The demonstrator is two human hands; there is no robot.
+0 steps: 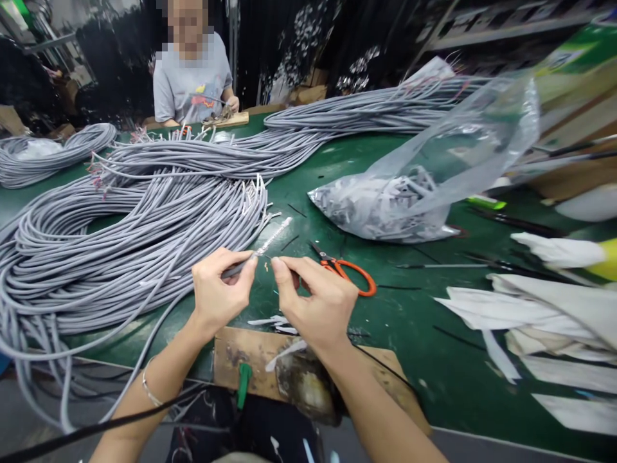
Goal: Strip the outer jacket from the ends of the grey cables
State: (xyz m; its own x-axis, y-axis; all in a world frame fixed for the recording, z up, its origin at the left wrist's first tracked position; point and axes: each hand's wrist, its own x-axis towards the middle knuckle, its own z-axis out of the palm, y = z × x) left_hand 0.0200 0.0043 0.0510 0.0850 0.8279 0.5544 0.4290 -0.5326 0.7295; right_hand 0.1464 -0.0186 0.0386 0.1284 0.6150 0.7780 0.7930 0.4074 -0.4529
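Observation:
My left hand (224,286) pinches a grey cable (236,269) close to its stripped end. Beyond the fingertips, a whitish, shiny inner part (274,236) sticks out of the jacket, pointing up and right. My right hand (313,296) is closed in a pinch just to the right of it, at a thin dark strand (264,256) by the jacket's edge; what lies between these fingertips is too small to make out. Orange-handled scissors (354,276) rest on the green table past my right hand.
Large coils of grey cable (120,257) cover the table's left side and back. A clear plastic bag (385,202) of grey scraps lies right of centre. A stained wooden board (245,354) sits at the near edge. White strips (535,315) lie at right. Another person (193,83) works opposite.

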